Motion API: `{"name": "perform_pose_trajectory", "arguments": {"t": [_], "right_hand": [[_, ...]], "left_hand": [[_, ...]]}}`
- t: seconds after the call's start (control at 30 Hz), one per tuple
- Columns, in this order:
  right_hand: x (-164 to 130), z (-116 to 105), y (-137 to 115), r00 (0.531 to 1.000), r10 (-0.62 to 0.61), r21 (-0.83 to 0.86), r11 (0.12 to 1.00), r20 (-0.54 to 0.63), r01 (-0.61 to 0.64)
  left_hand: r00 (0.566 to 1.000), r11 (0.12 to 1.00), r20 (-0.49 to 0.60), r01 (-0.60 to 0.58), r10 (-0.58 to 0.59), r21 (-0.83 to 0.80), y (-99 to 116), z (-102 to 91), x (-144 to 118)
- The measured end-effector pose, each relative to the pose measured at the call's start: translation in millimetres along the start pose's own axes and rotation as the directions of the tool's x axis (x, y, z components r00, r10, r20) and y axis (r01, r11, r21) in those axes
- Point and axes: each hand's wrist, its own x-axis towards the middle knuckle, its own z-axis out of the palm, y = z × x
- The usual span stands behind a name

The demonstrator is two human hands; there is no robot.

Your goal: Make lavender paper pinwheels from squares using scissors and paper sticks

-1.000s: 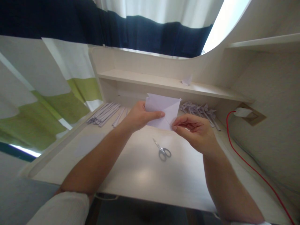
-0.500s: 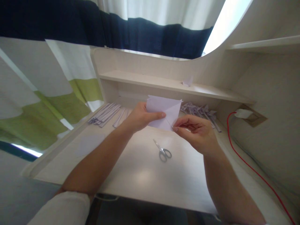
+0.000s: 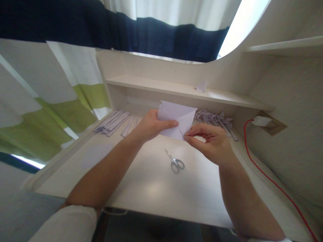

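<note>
Between both hands' grip, folded paper

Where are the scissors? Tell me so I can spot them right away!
Look at the pale desk, then at the two hands holding up a folded white paper. Just below the paper, between the two arms, the scissors lie flat on the desk. They are the only shiny metal thing; everything else nearby is paper.

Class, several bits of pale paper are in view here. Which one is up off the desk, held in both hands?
The folded sheet: the left hand and right hand pinch it above the scissors. The strips, the folded pieces and the shelf scrap lie untouched.
</note>
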Motion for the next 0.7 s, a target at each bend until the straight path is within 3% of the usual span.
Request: {"name": "perform_pose_trajectory", "arguments": {"t": [0.7], "right_hand": [[0.6, 1.0, 0.8, 0.998, 0.055, 0.172, 0.984, -0.021, -0.05]], "left_hand": [[0.999, 0.999, -0.027, -0.041, 0.041, -0.011, -4.7, 1.4, 0.4]]}}
